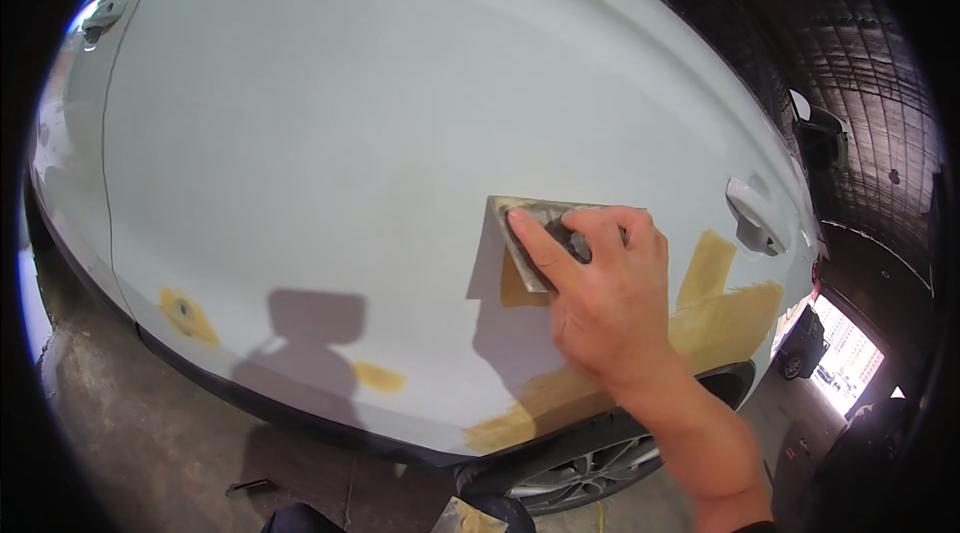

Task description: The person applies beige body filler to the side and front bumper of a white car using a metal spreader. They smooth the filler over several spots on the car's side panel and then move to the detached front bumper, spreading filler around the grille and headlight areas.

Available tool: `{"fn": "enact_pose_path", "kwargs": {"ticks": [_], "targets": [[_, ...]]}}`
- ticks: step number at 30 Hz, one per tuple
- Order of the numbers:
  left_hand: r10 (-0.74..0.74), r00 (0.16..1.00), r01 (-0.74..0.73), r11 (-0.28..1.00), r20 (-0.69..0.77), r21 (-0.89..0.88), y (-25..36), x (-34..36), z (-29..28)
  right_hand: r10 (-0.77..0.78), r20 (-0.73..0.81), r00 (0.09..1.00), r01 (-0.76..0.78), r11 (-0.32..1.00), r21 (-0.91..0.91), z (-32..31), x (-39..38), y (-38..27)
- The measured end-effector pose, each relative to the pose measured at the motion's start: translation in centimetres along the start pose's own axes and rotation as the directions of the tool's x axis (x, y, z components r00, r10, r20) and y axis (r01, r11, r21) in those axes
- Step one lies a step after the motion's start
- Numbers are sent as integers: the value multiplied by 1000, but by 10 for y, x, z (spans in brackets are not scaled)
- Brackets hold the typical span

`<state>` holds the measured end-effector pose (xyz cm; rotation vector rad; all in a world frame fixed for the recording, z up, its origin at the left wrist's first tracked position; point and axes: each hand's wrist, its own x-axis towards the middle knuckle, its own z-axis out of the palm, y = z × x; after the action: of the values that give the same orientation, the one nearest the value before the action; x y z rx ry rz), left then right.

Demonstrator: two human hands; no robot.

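Observation:
My right hand [610, 298] is closed around a putty spreader [530, 208], a flat grey blade smeared with filler. Thumb and fingers press on its back against the white car door panel [330, 133]. Just below the blade shows a small yellow filler patch [523, 285]. A wider band of yellow filler [730, 328] runs along the wheel arch, partly behind my forearm. At the lower edge a flat board [468, 516] carries yellow putty; what holds it is out of sight. My left hand is not in view.
Smaller filler spots lie low on the panel, one [188, 316] at far left, another [379, 376] near the middle. A wheel [585, 468] stands beneath the arch. Door handles [755, 215] stick out on the right and far left. A dark thin object [250, 485] lies on the floor.

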<state>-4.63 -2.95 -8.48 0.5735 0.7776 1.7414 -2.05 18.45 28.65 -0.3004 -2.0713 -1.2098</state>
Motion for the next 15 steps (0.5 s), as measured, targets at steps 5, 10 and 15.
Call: {"fn": "enact_pose_path", "kwargs": {"ticks": [5, 10, 15], "targets": [[-7, 1000, 8, 995, -8, 100, 4, 7, 0, 46, 15, 999, -46, 999, 28, 12, -20, -15], [-5, 999, 1, 992, 34, 130, 5, 9, -3, 7, 178, 984, -11, 1000, 23, 8, -56, -28], [6, 999, -8, 998, 37, 63, 7, 2, 7, -24, 312, 950, 18, 1000, 23, -2, -81, -30]]}}
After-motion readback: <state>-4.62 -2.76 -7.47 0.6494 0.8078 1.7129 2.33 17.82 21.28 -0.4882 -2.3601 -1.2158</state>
